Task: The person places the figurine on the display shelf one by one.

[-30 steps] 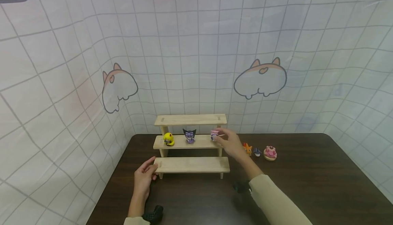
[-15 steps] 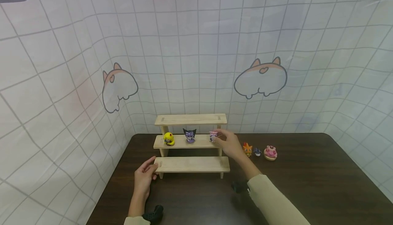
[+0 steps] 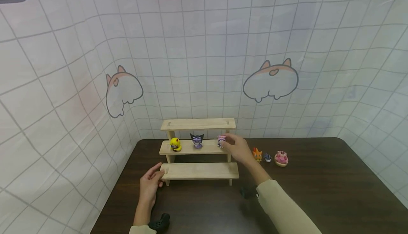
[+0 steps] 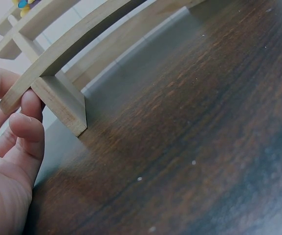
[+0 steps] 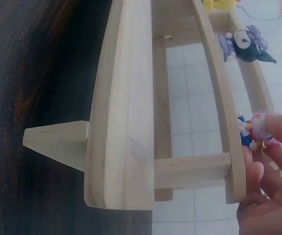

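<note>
A three-tier wooden display shelf stands on the dark table. My left hand grips the left end of its lowest tier; in the left wrist view, fingers lie above and below the board's end. At the right end of the middle tier, my right hand pinches a small figurine with a pink head and a blue-and-white body, upright at the board. Further left on that tier stand a purple figurine with black pointed ears and a yellow figurine.
To the right of the shelf, an orange figurine, a small dark blue figurine and a pink figurine on a round base stand on the table. A white grid-patterned cloth hangs behind and at the sides.
The right hand has shifted the pink-headed figurine slightly left on the middle tier, then kept nearly still. The left hand stays at the lowest tier's end.
</note>
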Demonstrator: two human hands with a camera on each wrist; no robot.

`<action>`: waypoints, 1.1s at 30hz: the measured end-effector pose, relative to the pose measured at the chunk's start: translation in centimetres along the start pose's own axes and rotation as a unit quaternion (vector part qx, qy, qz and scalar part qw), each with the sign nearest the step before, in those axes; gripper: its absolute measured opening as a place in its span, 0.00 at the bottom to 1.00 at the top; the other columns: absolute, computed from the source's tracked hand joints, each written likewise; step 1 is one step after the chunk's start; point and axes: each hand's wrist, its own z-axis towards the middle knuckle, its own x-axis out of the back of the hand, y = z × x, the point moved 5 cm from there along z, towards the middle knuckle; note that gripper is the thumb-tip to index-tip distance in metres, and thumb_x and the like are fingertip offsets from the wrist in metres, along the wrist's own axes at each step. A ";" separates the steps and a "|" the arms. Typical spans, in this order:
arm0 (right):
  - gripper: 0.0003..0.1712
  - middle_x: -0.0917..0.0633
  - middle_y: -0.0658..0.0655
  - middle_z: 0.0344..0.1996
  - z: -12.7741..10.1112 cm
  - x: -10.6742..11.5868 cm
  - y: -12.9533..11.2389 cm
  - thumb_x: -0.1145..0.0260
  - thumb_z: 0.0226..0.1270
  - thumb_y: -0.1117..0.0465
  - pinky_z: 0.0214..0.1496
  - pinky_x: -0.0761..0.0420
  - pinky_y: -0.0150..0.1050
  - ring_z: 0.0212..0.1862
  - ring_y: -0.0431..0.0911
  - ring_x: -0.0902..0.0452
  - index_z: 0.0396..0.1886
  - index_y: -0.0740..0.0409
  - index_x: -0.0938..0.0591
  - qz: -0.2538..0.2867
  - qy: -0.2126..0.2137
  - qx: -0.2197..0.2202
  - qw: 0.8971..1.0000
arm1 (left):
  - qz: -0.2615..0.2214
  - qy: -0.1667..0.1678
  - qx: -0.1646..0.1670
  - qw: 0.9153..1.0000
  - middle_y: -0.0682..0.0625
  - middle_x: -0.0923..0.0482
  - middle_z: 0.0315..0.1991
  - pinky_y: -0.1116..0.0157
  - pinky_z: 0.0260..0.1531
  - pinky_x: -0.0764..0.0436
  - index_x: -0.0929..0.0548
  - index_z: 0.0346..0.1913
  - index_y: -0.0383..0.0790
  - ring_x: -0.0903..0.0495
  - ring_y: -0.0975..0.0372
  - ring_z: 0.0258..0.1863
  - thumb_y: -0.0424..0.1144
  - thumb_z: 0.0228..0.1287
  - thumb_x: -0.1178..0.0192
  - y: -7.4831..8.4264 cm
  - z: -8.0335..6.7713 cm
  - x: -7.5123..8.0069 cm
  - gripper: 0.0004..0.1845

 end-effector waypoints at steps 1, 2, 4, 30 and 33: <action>0.22 0.13 0.58 0.55 0.0 0.0 0.0 0.32 0.73 0.52 0.60 0.19 0.54 0.58 0.54 0.17 0.62 0.53 0.17 0.000 -0.001 -0.002 1.000 | 0.000 0.000 0.000 1.000 0.60 0.16 0.28 0.72 0.23 0.24 0.21 0.67 0.40 0.24 0.67 0.24 0.34 0.70 0.36 0.0 0.0 0.0 0.23; 0.22 0.13 0.58 0.56 0.0 0.0 0.0 0.32 0.73 0.52 0.60 0.19 0.54 0.58 0.54 0.17 0.62 0.53 0.17 0.001 -0.002 -0.003 1.000 | 0.000 0.000 0.001 1.000 0.60 0.16 0.28 0.72 0.24 0.24 0.21 0.67 0.40 0.24 0.67 0.24 0.34 0.70 0.36 0.0 0.0 0.0 0.23; 0.22 0.13 0.58 0.56 0.0 0.0 0.0 0.32 0.73 0.52 0.60 0.20 0.54 0.59 0.54 0.18 0.62 0.52 0.17 0.001 -0.004 -0.005 1.000 | 0.000 0.000 0.002 1.000 0.60 0.16 0.28 0.72 0.24 0.24 0.21 0.67 0.40 0.24 0.67 0.24 0.35 0.70 0.36 0.0 0.0 0.0 0.23; 0.25 0.15 0.57 0.58 -0.5 0.0 0.5 0.33 0.73 0.49 0.60 0.19 0.52 0.59 0.54 0.19 0.66 0.50 0.20 0.041 0.002 -0.012 0.999 | -0.001 0.001 0.000 1.000 0.59 0.17 0.28 0.72 0.24 0.25 0.21 0.67 0.40 0.23 0.67 0.24 0.34 0.70 0.37 -0.1 0.1 0.1 0.23; 0.25 0.15 0.59 0.57 -0.8 0.2 0.9 0.33 0.73 0.51 0.64 0.21 0.53 0.60 0.54 0.20 0.66 0.53 0.20 0.064 0.017 -0.007 0.998 | 0.000 0.001 0.002 1.000 0.60 0.17 0.28 0.72 0.24 0.25 0.21 0.67 0.40 0.23 0.67 0.24 0.34 0.71 0.37 -0.2 0.1 0.0 0.23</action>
